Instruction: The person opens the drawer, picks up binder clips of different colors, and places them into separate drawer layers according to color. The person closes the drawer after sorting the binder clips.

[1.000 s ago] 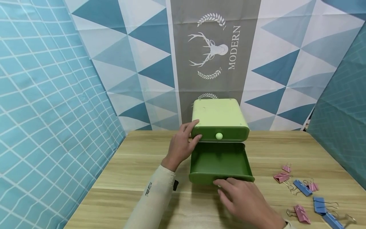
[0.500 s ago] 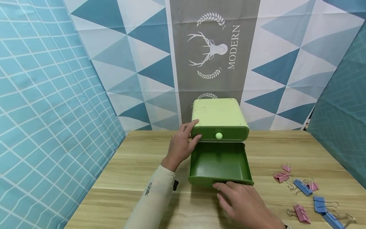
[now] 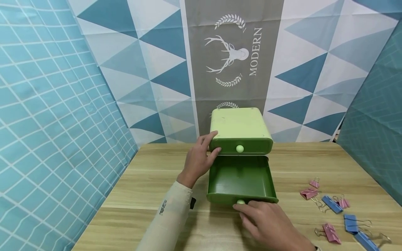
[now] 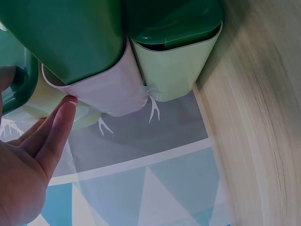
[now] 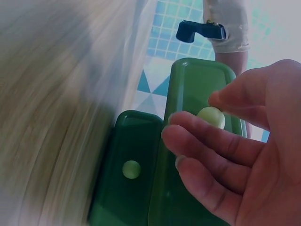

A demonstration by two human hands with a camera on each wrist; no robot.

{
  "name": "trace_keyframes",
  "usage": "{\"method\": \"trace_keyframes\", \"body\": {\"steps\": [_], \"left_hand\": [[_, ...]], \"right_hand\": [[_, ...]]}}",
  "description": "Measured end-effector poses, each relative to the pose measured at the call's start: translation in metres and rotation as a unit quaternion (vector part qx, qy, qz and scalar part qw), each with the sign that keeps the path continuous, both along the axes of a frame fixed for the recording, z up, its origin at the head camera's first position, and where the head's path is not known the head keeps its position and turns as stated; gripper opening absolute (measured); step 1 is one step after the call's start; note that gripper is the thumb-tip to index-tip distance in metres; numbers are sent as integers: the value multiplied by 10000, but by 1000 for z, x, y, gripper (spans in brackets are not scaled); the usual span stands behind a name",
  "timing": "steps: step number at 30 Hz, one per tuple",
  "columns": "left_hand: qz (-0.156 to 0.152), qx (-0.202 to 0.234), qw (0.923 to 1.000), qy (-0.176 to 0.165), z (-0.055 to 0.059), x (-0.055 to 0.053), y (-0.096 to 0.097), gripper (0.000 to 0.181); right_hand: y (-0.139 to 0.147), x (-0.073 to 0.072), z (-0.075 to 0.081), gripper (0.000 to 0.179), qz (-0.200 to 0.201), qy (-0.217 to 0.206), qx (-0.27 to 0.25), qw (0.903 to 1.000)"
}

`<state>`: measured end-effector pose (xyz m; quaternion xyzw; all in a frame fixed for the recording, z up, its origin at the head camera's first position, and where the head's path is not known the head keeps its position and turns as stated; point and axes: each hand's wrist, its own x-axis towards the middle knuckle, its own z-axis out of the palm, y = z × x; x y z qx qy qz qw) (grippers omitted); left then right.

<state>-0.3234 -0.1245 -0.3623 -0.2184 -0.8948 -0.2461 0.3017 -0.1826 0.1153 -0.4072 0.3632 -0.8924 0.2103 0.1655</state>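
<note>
A small cabinet [image 3: 238, 122] with a pale green top stands at the back of the table. Its middle drawer [image 3: 242, 177], dark green and bare inside, is pulled out toward me. My left hand [image 3: 198, 157] steadies the upper left corner, thumb on the front and straight fingers along the side and top. At the pulled-out drawer, my right hand [image 3: 267, 219] has its fingers curled about the round knob [image 5: 210, 117], whose top shows above the index finger in the head view. Below, the bottom drawer [image 5: 127, 146] carries a matching knob. In the left wrist view, my fingers touch the pink box [image 4: 108, 89].
Several pink and blue binder clips lie on the right of the wooden table [image 3: 150, 188], among them a pink clip [image 3: 331, 233] and a blue clip [image 3: 332, 204]. A patterned cloth [image 3: 157, 87] hangs behind the cabinet, and a blue checked cloth [image 3: 56, 122] covers the left side.
The middle drawer has come slightly farther toward me. My right hand has shifted a little lower, leaving the knob's top visible above the index finger. The left hand keeps its place.
</note>
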Motion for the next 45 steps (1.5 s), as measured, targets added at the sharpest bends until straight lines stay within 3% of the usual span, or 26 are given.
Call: {"method": "trace_keyframes", "body": {"steps": [10, 19, 29, 36, 45], "left_hand": [[35, 43, 10000, -64, -1, -1, 1, 60], [-88, 207, 9997, 96, -6, 0, 2, 59], [-321, 400, 9985, 214, -6, -3, 2, 61], [-318, 266, 9989, 218, -5, -6, 3, 62], [-311, 187, 9993, 132, -5, -6, 5, 63]], "right_hand": [[9, -1, -4, 12, 77, -361, 285, 9989], [26, -2, -11, 9, -290, -832, 624, 9941], [42, -1, -12, 6, -480, -852, 719, 9926], [56, -1, -7, 6, -908, -1008, 773, 9877], [80, 1, -6, 6, -1812, -1452, 862, 9688]]}}
